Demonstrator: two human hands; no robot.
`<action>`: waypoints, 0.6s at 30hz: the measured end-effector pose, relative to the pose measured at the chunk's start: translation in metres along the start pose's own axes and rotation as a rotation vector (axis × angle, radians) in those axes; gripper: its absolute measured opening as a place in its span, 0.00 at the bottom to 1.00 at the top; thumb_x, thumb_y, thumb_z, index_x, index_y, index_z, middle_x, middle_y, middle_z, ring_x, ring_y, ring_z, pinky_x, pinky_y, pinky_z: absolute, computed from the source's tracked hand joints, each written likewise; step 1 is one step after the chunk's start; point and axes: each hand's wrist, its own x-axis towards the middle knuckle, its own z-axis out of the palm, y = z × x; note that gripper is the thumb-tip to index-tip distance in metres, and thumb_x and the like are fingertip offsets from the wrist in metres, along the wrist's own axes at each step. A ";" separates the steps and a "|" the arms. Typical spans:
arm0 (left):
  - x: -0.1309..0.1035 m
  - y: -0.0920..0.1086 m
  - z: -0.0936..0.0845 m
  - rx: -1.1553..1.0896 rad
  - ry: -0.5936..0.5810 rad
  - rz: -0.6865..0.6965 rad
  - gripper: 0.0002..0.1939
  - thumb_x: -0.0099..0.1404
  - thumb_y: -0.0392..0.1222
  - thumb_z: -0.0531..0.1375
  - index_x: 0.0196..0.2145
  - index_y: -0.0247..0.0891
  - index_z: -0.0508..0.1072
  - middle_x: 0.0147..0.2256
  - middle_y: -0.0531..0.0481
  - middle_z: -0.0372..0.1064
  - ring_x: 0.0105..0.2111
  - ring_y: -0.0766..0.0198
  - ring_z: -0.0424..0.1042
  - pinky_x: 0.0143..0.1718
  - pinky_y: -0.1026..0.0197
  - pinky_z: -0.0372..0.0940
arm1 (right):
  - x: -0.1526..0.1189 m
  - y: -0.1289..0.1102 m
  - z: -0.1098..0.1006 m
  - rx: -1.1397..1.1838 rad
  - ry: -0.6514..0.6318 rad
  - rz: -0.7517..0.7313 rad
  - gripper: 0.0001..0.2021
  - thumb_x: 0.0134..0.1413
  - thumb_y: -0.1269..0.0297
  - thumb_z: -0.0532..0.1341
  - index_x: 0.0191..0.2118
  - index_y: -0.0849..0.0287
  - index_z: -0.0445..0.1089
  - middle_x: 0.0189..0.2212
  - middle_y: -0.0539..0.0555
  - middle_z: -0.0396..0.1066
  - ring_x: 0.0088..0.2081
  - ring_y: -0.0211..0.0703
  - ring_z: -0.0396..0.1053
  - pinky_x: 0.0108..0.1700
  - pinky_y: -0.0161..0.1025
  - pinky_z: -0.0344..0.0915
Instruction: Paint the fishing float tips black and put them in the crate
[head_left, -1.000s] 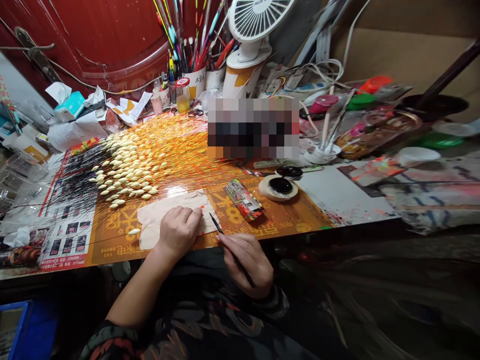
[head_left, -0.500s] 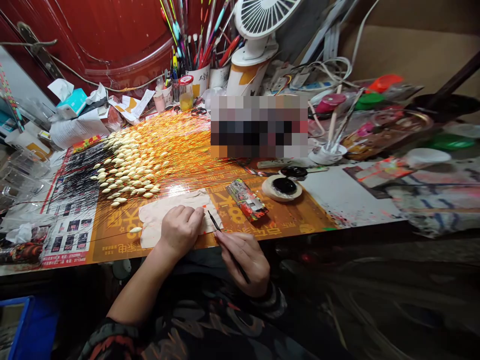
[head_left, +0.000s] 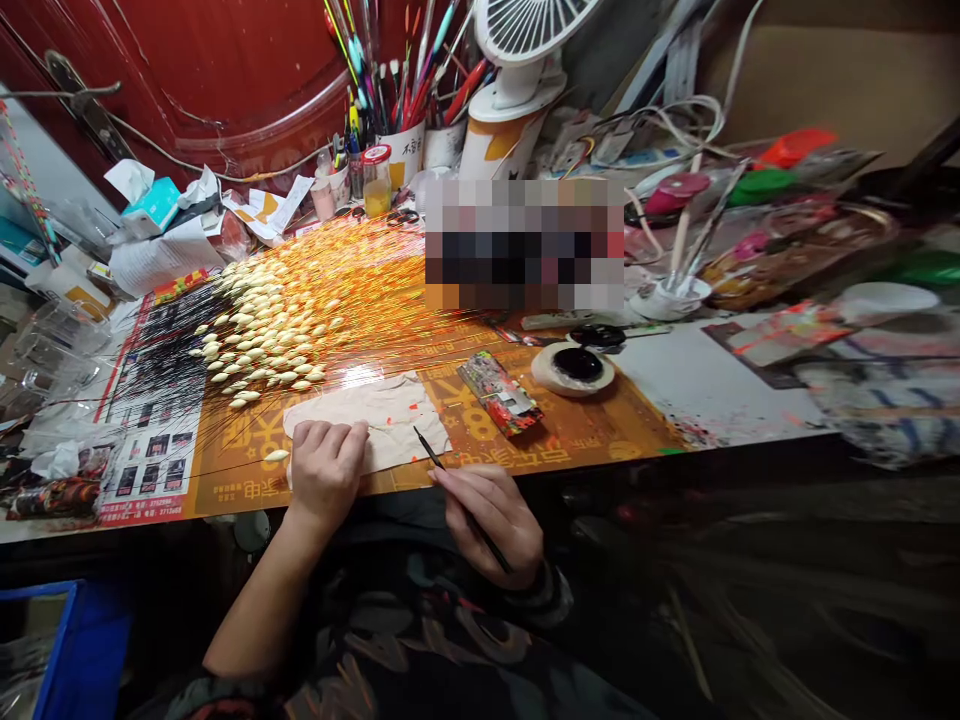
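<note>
My left hand [head_left: 328, 470] rests on a pale cloth [head_left: 397, 405], its fingers curled down. A single cream fishing float [head_left: 275, 456] lies at its left side, lined up with the fingers; the part under the hand is hidden. My right hand [head_left: 495, 525] pinches a thin dark paintbrush [head_left: 472, 522] like a pen. The brush tip points up and left over the cloth's right end, apart from my left hand. Small orange-red marks dot the cloth. Many more cream floats [head_left: 259, 335] with orange-yellow tips and dark stems lie heaped behind.
A paint-smeared block [head_left: 499, 393] and a round pot of black paint [head_left: 576, 365] stand right of the cloth. Farther back are a brush cup [head_left: 401, 155], a lidded jar [head_left: 377, 182] and a white fan [head_left: 525, 80]. Another pot with brushes [head_left: 670, 298] stands right. One patch is pixelated.
My left hand has slid left along the cloth, away from the brush tip, uncovering more cloth. The right hand keeps its grip on the brush. The view has shifted slightly.
</note>
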 end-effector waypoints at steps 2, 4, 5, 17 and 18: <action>-0.004 -0.002 -0.002 -0.002 0.022 -0.017 0.09 0.70 0.36 0.56 0.47 0.38 0.71 0.33 0.49 0.75 0.34 0.61 0.69 0.41 0.54 0.56 | -0.002 0.001 0.002 -0.011 -0.005 0.007 0.28 0.57 0.79 0.60 0.63 0.57 0.62 0.44 0.59 0.75 0.42 0.49 0.72 0.40 0.47 0.72; -0.006 -0.002 -0.002 -0.005 0.044 -0.019 0.10 0.69 0.35 0.57 0.47 0.38 0.72 0.33 0.49 0.75 0.34 0.61 0.69 0.41 0.54 0.56 | -0.003 0.002 0.003 -0.027 -0.018 0.015 0.29 0.58 0.79 0.59 0.64 0.57 0.62 0.44 0.59 0.75 0.42 0.49 0.72 0.41 0.47 0.72; -0.006 -0.002 -0.002 -0.006 0.053 -0.017 0.10 0.69 0.35 0.58 0.48 0.38 0.72 0.33 0.49 0.76 0.34 0.61 0.69 0.41 0.54 0.56 | -0.004 0.002 0.004 -0.034 -0.022 0.016 0.29 0.58 0.79 0.59 0.64 0.57 0.61 0.45 0.59 0.75 0.43 0.49 0.72 0.41 0.47 0.72; -0.006 -0.001 -0.001 -0.010 0.068 -0.015 0.10 0.69 0.35 0.58 0.47 0.38 0.73 0.33 0.49 0.76 0.33 0.61 0.69 0.41 0.54 0.56 | -0.008 0.003 0.006 -0.074 -0.039 0.034 0.28 0.59 0.78 0.60 0.64 0.56 0.61 0.47 0.59 0.75 0.42 0.49 0.71 0.42 0.47 0.71; -0.006 -0.001 -0.001 -0.008 0.067 -0.016 0.10 0.69 0.35 0.58 0.47 0.38 0.73 0.33 0.49 0.76 0.33 0.61 0.68 0.41 0.54 0.56 | -0.008 0.003 0.006 -0.079 -0.038 0.033 0.29 0.59 0.78 0.59 0.64 0.56 0.61 0.47 0.59 0.75 0.42 0.49 0.71 0.42 0.47 0.71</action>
